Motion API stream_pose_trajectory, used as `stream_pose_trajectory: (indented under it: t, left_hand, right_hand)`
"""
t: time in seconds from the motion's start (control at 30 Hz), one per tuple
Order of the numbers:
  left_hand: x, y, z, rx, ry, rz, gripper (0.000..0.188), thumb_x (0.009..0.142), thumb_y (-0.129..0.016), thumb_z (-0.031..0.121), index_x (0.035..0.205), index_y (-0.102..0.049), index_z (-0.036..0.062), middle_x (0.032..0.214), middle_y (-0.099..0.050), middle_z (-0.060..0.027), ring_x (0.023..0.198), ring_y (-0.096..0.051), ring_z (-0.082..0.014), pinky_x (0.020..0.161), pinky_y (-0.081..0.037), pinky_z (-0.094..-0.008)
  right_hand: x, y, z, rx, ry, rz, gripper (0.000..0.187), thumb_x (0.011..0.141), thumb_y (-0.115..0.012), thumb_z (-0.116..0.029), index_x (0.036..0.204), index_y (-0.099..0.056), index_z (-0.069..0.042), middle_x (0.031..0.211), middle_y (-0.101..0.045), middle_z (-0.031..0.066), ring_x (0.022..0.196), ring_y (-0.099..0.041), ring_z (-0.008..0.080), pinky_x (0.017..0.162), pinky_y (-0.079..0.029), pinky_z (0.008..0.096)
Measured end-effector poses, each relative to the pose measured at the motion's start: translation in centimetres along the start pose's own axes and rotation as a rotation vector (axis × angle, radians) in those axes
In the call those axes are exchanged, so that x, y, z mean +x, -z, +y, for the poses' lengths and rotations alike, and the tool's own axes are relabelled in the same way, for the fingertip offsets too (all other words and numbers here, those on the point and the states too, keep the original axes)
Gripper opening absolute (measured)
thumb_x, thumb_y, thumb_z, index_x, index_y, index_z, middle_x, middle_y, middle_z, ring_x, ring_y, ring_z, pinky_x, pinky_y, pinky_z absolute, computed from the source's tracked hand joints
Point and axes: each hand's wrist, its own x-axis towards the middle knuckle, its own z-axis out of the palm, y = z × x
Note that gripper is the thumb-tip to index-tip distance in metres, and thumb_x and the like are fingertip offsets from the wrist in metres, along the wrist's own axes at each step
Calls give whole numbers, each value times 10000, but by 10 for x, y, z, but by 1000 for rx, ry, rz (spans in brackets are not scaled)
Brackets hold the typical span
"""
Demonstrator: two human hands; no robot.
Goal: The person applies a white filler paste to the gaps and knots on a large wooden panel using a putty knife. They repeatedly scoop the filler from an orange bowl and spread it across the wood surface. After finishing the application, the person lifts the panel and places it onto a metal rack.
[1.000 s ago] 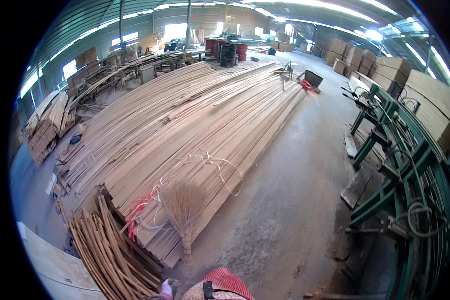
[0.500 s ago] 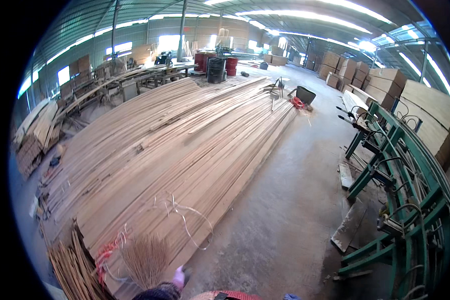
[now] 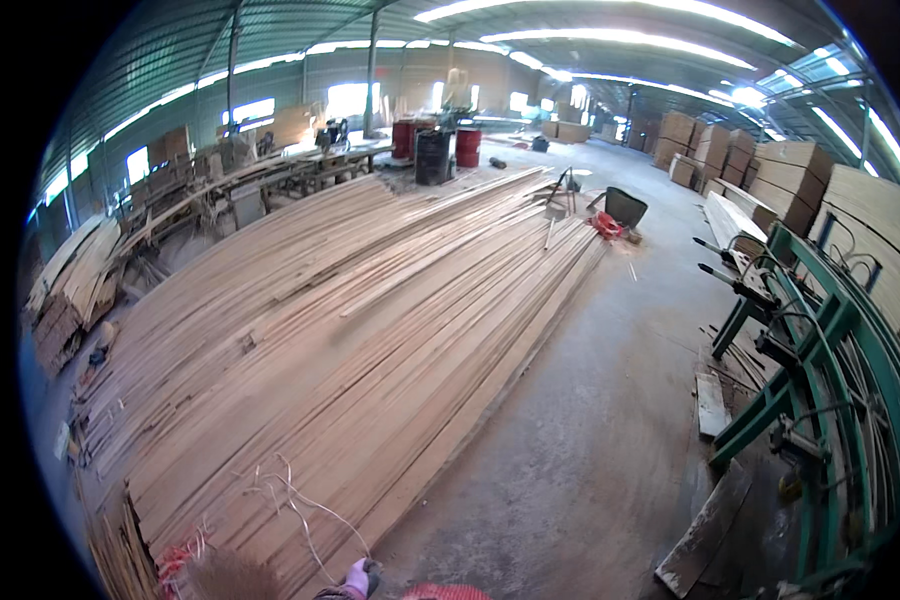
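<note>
My left hand, in a purple glove with dark fingers, is at the lower edge with its fingers curled in. What it holds, if anything, is hidden. A loop of thin pale strap runs over the planks to the hand, and its end passes behind the hand. I cannot tell whether it is gripped. Left of the hand, a brown twig broom shows blurred, its handle out of sight. Red plastic string lies beside the broom. My right hand is out of view.
Long wooden strips cover the floor ahead. A bundle of thin sticks is at lower left. A green metal frame machine stands on the right, by stacked boards. Farther off are a dark tub and drums.
The view has shifted, so the planks, broom and strap appear lower and farther left. The strap now meets my left hand in the picture. A small blue patch at the lower edge is gone.
</note>
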Motion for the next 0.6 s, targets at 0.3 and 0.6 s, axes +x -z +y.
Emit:
stream_pose_trajectory:
  t: [0.3, 0.6]
  left_hand:
    - [197, -78, 60, -729, 668, 251, 472, 957, -416, 434, 847, -670, 51, 724, -651, -83, 633, -604, -219, 581, -480, -346]
    - [665, -202, 301, -1047, 486, 66, 461, 959, -411, 437, 781, -641, 79, 666, -609, -68, 561, -538, -208, 524, -431, -342]
  right_hand:
    - [324, 123, -252, -63, 349, 170, 297, 918, -573, -310, 956, -731, -61, 769, -686, 70, 611, -577, 158, 606, -521, 377]
    - [439, 179, -494, 217, 216, -140, 396, 872, -684, -359, 1168, -688, -96, 1108, -699, 127, 1067, -625, 235, 982, -474, 392]
